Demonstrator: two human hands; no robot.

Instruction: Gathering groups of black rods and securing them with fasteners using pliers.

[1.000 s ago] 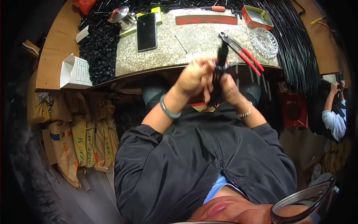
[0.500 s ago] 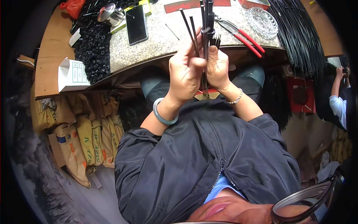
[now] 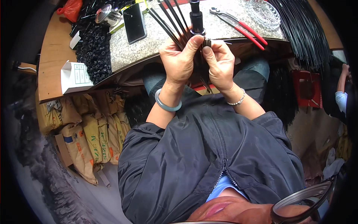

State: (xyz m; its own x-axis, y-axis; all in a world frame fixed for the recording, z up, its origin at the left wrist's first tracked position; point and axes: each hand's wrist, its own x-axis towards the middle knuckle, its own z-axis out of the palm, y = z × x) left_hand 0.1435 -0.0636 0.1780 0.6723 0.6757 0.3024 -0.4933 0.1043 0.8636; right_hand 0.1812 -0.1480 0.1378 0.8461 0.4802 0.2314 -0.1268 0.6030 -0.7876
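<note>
Above my lap, at the table's near edge, both hands are close together. My left hand (image 3: 178, 62) is closed on several thin black rods (image 3: 172, 20), which fan out up and to the left past its fingers. A stepped black plastic tube (image 3: 196, 18) with a pale ring at its base rises upright just beyond the left thumb. My right hand (image 3: 222, 69) pinches a tight bundle of thin black rods (image 3: 207, 43), their ends showing by its thumb. Below the hands the rods' lower parts hang down, partly hidden.
Red-handled pliers (image 3: 244, 31), a glass dish (image 3: 264, 15) and a phone (image 3: 135, 24) lie on the stone-patterned tabletop. Small black parts (image 3: 93, 56) heap at left beside a white box (image 3: 76, 77). Long black rods (image 3: 302, 33) overhang the right edge. Another person's arm (image 3: 341, 87) shows far right.
My hands have shifted apart slightly. The rods in my left hand now fan out further left, and the black tube stands clear of them. The view has moved a little.
</note>
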